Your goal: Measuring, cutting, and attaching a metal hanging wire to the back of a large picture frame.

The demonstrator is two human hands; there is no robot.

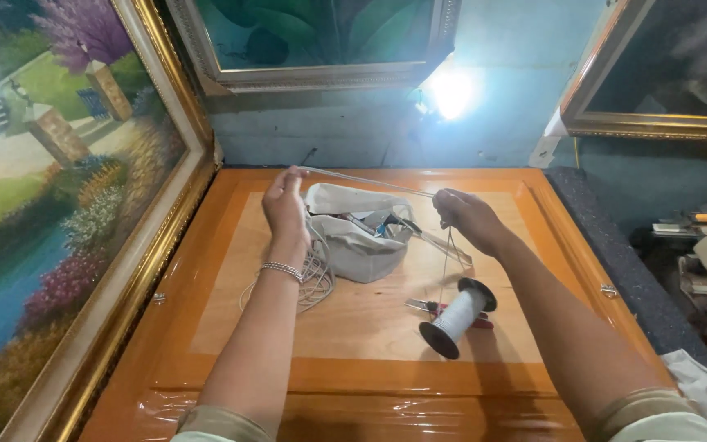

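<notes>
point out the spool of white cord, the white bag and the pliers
spool of white cord (458, 317), head view, on the wound cord
white bag (362, 250), head view, on its front side
pliers (424, 306), head view, on the metal jaws

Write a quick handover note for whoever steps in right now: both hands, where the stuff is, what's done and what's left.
Left hand: raised, pinching one end of a white cord.
Right hand: pinching the other end; the cord is taut between them.
Thin thread runs from the right hand down to the spool, lying on the wooden panel beside red-handled pliers.
White bag of tools and a loose cord coil behind.
Done: cord stretched out.
Left: cannot tell.
</notes>
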